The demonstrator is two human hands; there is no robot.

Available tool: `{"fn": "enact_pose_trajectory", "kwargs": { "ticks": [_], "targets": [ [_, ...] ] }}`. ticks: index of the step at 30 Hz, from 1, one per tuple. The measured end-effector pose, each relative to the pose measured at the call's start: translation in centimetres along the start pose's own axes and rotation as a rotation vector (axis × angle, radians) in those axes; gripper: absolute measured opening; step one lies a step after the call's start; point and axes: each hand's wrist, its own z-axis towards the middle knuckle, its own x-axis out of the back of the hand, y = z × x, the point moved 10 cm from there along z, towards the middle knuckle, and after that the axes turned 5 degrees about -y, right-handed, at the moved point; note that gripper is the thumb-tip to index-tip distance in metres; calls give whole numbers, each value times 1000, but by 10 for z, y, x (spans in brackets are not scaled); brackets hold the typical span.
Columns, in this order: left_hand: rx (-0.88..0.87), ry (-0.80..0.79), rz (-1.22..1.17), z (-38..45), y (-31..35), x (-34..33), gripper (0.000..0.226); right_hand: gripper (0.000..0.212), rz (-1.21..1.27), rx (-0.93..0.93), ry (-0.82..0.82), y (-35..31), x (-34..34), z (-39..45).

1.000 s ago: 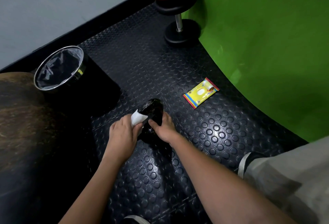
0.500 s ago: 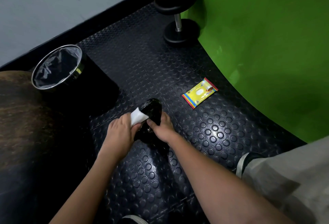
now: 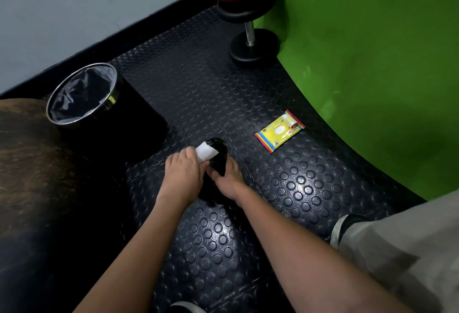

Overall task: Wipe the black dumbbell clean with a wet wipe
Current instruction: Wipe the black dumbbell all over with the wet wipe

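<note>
The black dumbbell (image 3: 219, 161) stands on end on the studded rubber floor, its glossy upper head showing and its lower part hidden between my hands. My left hand (image 3: 182, 177) holds a folded white wet wipe (image 3: 206, 151) and presses it against the left top of the upper head. My right hand (image 3: 228, 179) grips the dumbbell from the right, fingers curled around it just below the upper head.
A black waste bin (image 3: 82, 94) with a liner stands to the left. A yellow wet-wipe pack (image 3: 279, 131) lies on the floor to the right. Another dumbbell (image 3: 248, 14) stands at the back against a green curved surface (image 3: 372, 64). My knee (image 3: 402, 245) is at the lower right.
The wipe has slid a little further up and onto the top of the dumbbell head. My right hand keeps its hold.
</note>
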Motion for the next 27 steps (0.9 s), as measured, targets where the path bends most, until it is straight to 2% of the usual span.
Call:
{"fn": "enact_pose_trajectory", "kwargs": {
  "ticks": [5, 12, 17, 23, 27],
  "targets": [
    [-67, 49, -49, -1, 10, 5, 40, 85, 13, -7, 7, 1, -1, 1],
    [-117, 66, -67, -39, -26, -3, 58, 84, 7, 14, 0, 0, 2, 2],
    [-49, 101, -84, -41, -21, 1, 47, 85, 15, 22, 12, 0, 2, 1],
    [-1, 54, -84, -6, 6, 5, 32, 87, -13, 11, 1, 1, 0, 2],
    [-7, 52, -52, 4, 16, 7, 39, 86, -10, 34, 12, 0, 0, 3]
  ]
}}
